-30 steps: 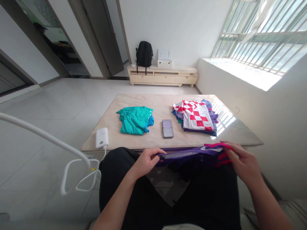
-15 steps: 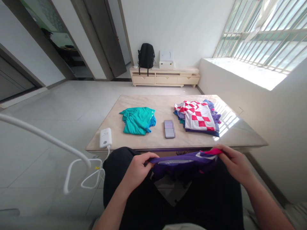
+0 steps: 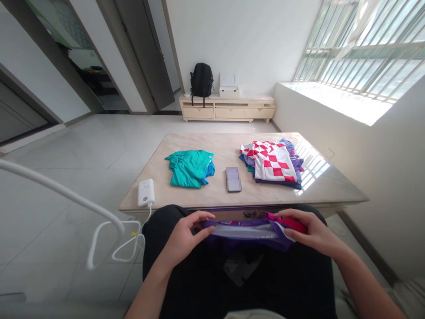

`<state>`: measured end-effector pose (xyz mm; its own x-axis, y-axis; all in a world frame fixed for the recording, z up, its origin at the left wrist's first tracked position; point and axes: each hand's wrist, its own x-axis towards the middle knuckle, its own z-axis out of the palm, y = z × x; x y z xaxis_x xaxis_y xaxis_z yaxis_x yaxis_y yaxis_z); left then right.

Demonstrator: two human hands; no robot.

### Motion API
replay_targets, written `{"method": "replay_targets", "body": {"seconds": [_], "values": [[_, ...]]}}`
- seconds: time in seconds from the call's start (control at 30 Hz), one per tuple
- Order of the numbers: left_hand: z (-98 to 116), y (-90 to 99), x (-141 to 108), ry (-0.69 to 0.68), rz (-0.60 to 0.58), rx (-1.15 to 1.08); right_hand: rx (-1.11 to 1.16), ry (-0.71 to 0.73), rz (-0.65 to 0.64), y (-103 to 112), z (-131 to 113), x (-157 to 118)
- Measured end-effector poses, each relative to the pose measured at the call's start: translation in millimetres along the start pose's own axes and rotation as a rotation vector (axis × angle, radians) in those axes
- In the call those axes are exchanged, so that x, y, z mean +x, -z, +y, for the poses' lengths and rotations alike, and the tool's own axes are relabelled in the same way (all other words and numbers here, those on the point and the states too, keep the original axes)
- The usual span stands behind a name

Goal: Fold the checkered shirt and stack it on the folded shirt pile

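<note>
A purple garment with pink and white parts is stretched between my hands, above my lap. My left hand pinches its left end between thumb and fingers. My right hand grips the right end, where pink cloth bunches under the fingers. Beyond it on the table, a folded green garment lies over a blue one at the left. A stack of folded clothes topped by a red-and-white checked shirt sits at the right. Between them lies a blurred rectangular object, perhaps a phone.
A white power bank with a cable lies at the left corner of the marble-look table. A white tube curves in from the left. Behind, a low cabinet carries a black backpack and a white box.
My right hand has moved left and gathered pink cloth under its fingers. The garment's edge has opened wider, showing its pale inside. The left hand stays nearly in place.
</note>
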<state>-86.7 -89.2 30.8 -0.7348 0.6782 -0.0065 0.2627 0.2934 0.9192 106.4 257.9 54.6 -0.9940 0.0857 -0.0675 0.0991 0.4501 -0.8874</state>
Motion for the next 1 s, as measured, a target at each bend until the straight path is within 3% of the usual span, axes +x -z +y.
{"method": "replay_targets", "body": {"seconds": [0.1,0.2,0.5,0.67,0.87,1.0], "values": [[-0.4,7.9,-2.1,0.003,-0.101,0.01,0.008,-0.003,-0.064,4.3,-6.4,-1.7],[-0.2,10.9,-4.0,-0.034,-0.129,0.052,-0.035,0.027,-0.031,5.6,-4.0,0.5],[0.0,-1.3,0.5,-0.095,-0.033,0.165,-0.158,0.095,0.182,-4.0,3.2,12.1],[-2.4,-5.3,2.7,-0.157,0.031,0.186,-0.209,0.034,0.286,-7.9,8.6,11.9],[-3.5,-8.2,1.3,-0.196,0.135,0.25,-0.171,0.028,0.283,-18.2,10.7,13.4],[-1.8,-5.0,1.3,-0.153,0.107,0.171,-0.03,0.025,0.196,-20.8,15.4,14.5]]}}
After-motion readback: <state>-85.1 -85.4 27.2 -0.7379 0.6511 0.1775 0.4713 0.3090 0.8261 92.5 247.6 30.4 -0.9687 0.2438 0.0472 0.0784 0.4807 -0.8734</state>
